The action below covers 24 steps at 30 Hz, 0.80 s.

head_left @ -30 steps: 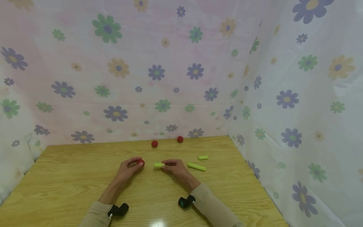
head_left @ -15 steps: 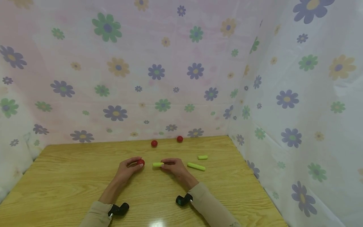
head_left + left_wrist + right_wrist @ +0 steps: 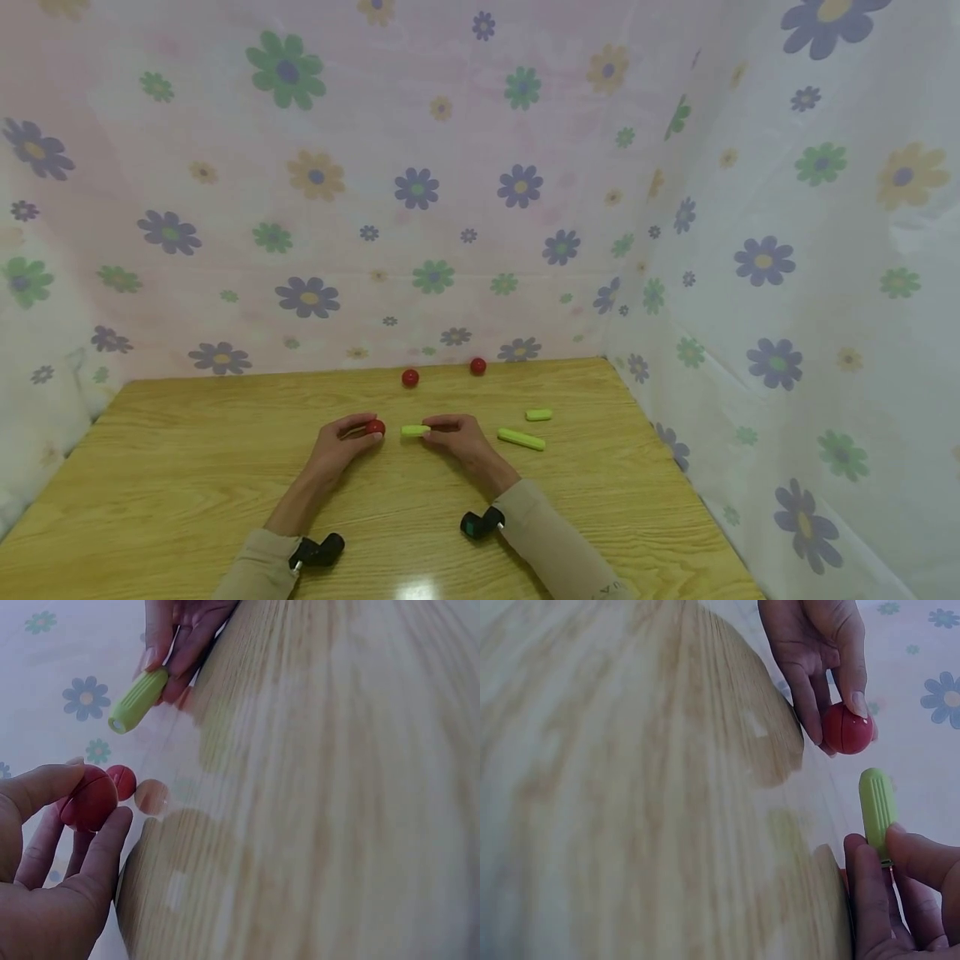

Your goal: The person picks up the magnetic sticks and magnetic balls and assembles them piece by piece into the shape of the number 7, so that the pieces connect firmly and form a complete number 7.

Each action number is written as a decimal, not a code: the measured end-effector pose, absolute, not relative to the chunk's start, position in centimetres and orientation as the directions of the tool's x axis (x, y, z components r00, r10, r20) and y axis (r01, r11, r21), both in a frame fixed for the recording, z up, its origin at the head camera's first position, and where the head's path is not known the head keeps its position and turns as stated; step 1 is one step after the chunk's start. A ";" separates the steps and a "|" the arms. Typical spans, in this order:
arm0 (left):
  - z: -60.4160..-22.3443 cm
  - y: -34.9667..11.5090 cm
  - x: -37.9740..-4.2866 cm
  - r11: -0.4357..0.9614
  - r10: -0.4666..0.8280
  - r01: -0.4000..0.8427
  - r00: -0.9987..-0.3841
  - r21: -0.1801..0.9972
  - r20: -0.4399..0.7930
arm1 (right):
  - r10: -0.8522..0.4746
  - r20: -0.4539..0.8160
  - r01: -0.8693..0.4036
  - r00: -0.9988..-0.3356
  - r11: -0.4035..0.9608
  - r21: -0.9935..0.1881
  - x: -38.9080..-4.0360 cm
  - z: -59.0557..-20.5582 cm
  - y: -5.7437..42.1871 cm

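My left hand (image 3: 330,448) pinches a red ball (image 3: 375,427) between thumb and fingers, just over the table. In the left wrist view a thin dark seam runs round the ball (image 3: 94,801). Facing it, my right hand (image 3: 467,443) holds a short yellow-green ribbed stick (image 3: 412,431) by one end, its free end pointing left at the ball. A small gap separates the two. The left wrist view shows a pale round tip on the free end of this stick (image 3: 139,699). My right fingers hide the other end.
Two more red balls, one on the left (image 3: 410,377) and one on the right (image 3: 477,366), sit near the back edge of the wooden table (image 3: 187,467). Right of my hands lie a longer green stick (image 3: 521,439) and a short one (image 3: 538,414). A flowered curtain (image 3: 450,208) hangs behind.
My right hand has shifted slightly left with the green stick, narrowing the gap to the red ball. My left hand stays nearly in place, still gripping the ball.
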<state>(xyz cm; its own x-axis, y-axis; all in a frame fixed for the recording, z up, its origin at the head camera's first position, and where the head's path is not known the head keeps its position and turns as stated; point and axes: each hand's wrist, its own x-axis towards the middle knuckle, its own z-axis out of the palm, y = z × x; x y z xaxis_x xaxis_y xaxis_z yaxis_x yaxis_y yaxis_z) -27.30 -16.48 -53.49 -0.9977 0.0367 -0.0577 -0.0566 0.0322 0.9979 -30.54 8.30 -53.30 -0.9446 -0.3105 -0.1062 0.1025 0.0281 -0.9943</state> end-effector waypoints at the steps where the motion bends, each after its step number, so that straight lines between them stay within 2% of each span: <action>1: -53.4 -16.4 -27.3 0.029 0.035 -0.059 -0.998 0.998 -0.060 | -0.311 -0.106 0.102 -0.944 0.029 -0.994 -30.6 -53.3 8.3; 24: -53.5 -15.8 -27.7 0.000 0.066 -0.067 -0.996 0.998 -0.067 | -0.291 -0.104 0.101 -0.951 0.023 -0.995 -31.3 -53.7 7.1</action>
<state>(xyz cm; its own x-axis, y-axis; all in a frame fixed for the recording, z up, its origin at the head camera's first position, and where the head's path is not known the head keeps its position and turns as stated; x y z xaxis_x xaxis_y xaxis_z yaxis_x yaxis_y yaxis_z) -27.75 -15.83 -53.50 -0.9956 0.0660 -0.0670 -0.0671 -0.0004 0.9977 -31.27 7.14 -53.73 -0.9512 -0.2905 -0.1037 0.1012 0.0234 -0.9946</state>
